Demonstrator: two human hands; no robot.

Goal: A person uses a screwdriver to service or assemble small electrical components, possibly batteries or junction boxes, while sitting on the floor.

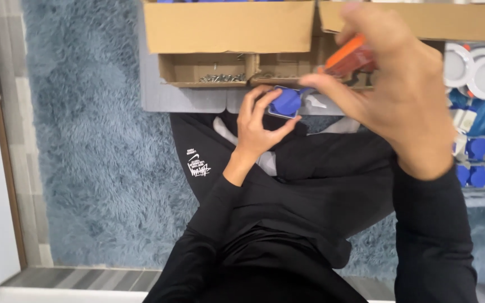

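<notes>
Blue part (285, 102) in left hand (259, 126): smooth plastic, slight sheen. Orange tool (350, 56) in right hand (399, 95): glossy plastic. Cardboard box (228, 27), far: matt brown paperboard; small screws (223, 78) inside look shiny metal. Rug (96, 146), left: shaggy blue-grey pile. Sleeves (433, 235): matt black cloth.

I see my left hand (260, 124) gripping a blue part (285, 102) over my lap, my right hand (399, 90) holding an orange tool (350, 57) above it, cardboard box (228, 28) ahead on blue shaggy carpet (96, 140)
</notes>
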